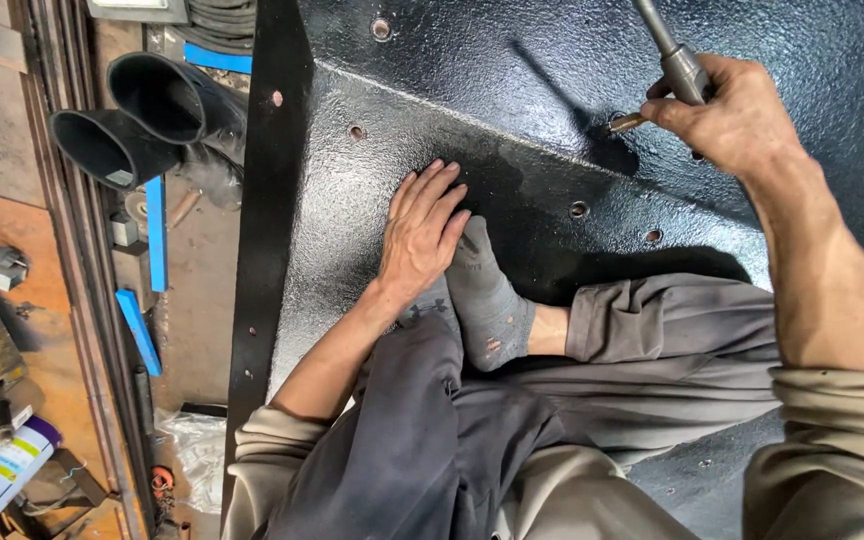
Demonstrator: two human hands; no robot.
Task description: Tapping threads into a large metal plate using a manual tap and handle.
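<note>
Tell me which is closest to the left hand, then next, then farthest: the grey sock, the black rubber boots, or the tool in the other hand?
From the left hand, in the head view:
1. Grey sock: touching it, just to its right.
2. Tool: up to the right, held by the right hand.
3. Black rubber boots: far left, off the black metal panel, slightly farther than the tool.

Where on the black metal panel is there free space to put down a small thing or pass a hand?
The black panel lies bare between the left hand, flat on it, and the right hand gripping a tool; only small holes dot it. Another bare patch runs left of the left hand to the panel's edge. Crowded: the grey sock and trousers below, rubber boots on the left.
</note>
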